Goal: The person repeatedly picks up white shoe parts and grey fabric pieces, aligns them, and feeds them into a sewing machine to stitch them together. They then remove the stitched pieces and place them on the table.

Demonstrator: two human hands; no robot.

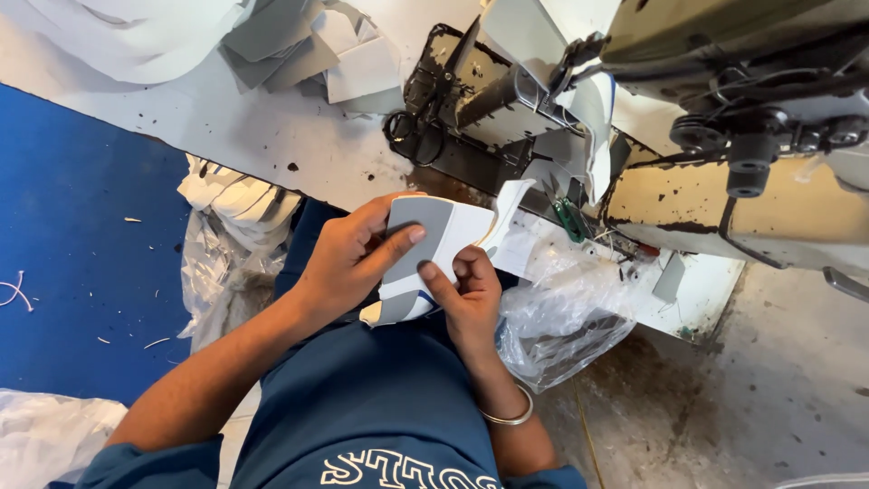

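Behind the lap, a worn sewing machine (724, 136) stood. A grey-and-white fabric piece (425, 258) was pinched from both sides, left hand (348, 263) uppermost, right hand (466, 294) lower, long axis near upright.

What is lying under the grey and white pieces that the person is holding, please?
Under the grey and white pieces, held by the left hand and right hand, the blue shirt shows. The lap directly beneath them is covered.
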